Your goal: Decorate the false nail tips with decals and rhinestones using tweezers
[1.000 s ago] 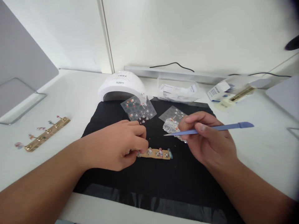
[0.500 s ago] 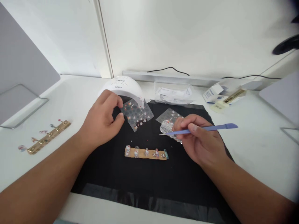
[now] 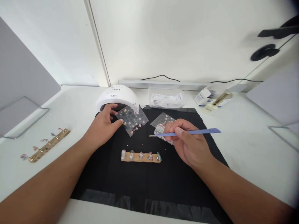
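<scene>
Our left hand (image 3: 105, 124), thumb and fingers apart, is at a clear, printed plastic sheet (image 3: 133, 120); our right hand (image 3: 188, 141) grips a slim blue pointed tool (image 3: 205, 132). Nearer us, a flat tan strip (image 3: 146, 157) lies on black cloth (image 3: 144, 183).

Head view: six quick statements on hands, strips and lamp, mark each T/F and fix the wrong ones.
1. The right hand holds the blue tool. True.
2. The tool's tip points right. False: it points left.
3. The left hand is at the left sheet. True.
4. Both strips lie on the mat. False: the near strip does; the left strip lies on the white table.
5. The teal nail is at the near strip's left end. False: it is at the right end.
6. The lamp stands farther back than the near strip. True.
</scene>
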`<action>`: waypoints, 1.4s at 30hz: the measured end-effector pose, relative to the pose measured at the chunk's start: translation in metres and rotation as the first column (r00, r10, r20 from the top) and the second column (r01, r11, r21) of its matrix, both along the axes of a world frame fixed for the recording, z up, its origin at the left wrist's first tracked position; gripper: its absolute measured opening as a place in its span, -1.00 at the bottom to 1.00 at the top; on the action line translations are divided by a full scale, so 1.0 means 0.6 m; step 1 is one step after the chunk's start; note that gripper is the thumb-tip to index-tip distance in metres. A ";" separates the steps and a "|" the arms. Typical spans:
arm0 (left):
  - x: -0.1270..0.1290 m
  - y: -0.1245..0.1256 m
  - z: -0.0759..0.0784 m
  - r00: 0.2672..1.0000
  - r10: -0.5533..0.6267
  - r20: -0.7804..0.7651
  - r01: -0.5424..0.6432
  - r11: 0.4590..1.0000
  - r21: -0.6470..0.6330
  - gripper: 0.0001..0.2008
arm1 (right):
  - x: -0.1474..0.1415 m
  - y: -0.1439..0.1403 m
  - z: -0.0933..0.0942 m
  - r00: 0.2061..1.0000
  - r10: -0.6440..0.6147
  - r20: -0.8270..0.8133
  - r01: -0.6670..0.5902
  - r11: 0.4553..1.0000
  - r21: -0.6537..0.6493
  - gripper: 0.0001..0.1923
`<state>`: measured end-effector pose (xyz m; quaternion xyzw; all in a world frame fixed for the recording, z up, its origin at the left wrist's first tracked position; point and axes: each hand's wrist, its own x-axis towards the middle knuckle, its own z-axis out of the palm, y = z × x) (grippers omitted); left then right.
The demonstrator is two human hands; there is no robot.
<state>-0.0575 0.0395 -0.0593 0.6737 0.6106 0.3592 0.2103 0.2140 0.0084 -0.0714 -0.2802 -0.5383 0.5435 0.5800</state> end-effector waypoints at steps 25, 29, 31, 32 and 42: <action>0.050 -0.042 0.010 0.809 -0.294 0.509 0.168 0.945 0.280 -0.91 | -0.017 -0.033 -0.015 0.996 -0.090 0.019 0.081 0.955 0.287 -0.86; 0.054 -0.045 0.009 0.778 -0.277 0.563 0.131 0.949 0.286 -0.88 | -0.018 -0.035 -0.012 0.993 -0.117 -0.005 0.113 0.948 0.297 -0.86; 0.054 -0.044 0.007 0.758 -0.276 0.591 0.125 0.951 0.284 -0.87 | -0.018 -0.035 -0.011 0.994 -0.110 0.000 0.105 0.948 0.300 -0.85; 0.053 -0.044 0.006 0.749 -0.283 0.599 0.131 0.950 0.285 -0.87 | -0.018 -0.035 -0.011 0.994 -0.108 0.005 0.101 0.947 0.305 -0.85; 0.056 -0.061 0.014 0.715 -0.362 0.598 0.224 0.929 0.295 -0.86 | -0.020 -0.040 -0.001 0.984 -0.161 -0.070 0.174 0.953 0.250 -0.85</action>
